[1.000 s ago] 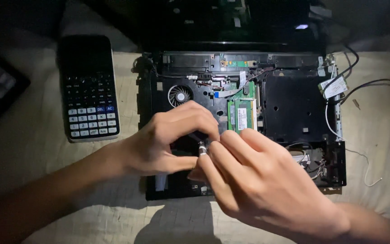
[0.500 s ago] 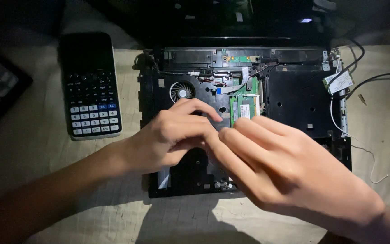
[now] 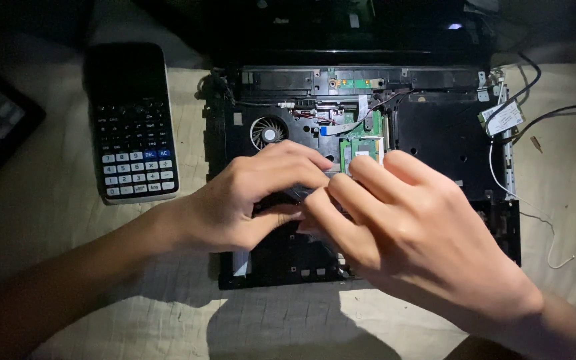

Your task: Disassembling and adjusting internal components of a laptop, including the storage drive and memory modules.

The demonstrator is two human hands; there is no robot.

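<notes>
Gripping hands (image 3: 341, 207) over boxy laptop chassis (image 3: 435, 140)

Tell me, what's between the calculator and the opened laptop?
In the head view, only bare pale cloth lies between the calculator and the opened laptop.

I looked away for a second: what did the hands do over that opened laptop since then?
The small dark cylinder the hands pinched a second ago is now hidden. The left hand and right hand lie flatter, fingertips meeting over the opened laptop. The calculator stayed put.
</notes>
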